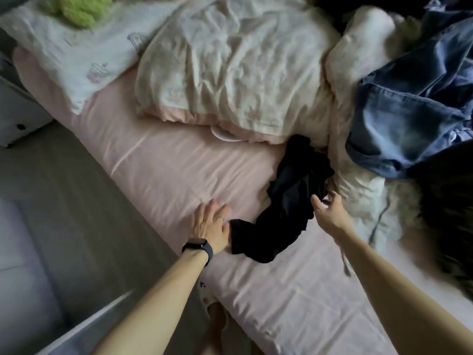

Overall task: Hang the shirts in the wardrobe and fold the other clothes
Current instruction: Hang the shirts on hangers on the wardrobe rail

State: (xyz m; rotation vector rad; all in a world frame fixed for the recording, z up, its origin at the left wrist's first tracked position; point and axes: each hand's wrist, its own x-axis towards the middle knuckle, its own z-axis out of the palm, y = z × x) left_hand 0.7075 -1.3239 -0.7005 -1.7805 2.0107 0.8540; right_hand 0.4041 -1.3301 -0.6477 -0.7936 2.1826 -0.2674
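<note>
A crumpled black garment (286, 198) lies on the pink bed sheet (163, 165). My left hand (211, 224) rests flat on the sheet, fingers spread, touching the garment's near left end; a dark watch is on that wrist. My right hand (327, 211) is at the garment's right edge with its fingers curled around a fold of the black cloth. A pile of blue denim clothes (409, 108) lies at the right on the bed.
A rumpled cream duvet (230, 65) covers the far half of the bed. A white pillow (76, 57) with a green plush thing (79, 6) lies at the far left. Grey floor (64, 188) and a white cabinet (18, 114) are on the left.
</note>
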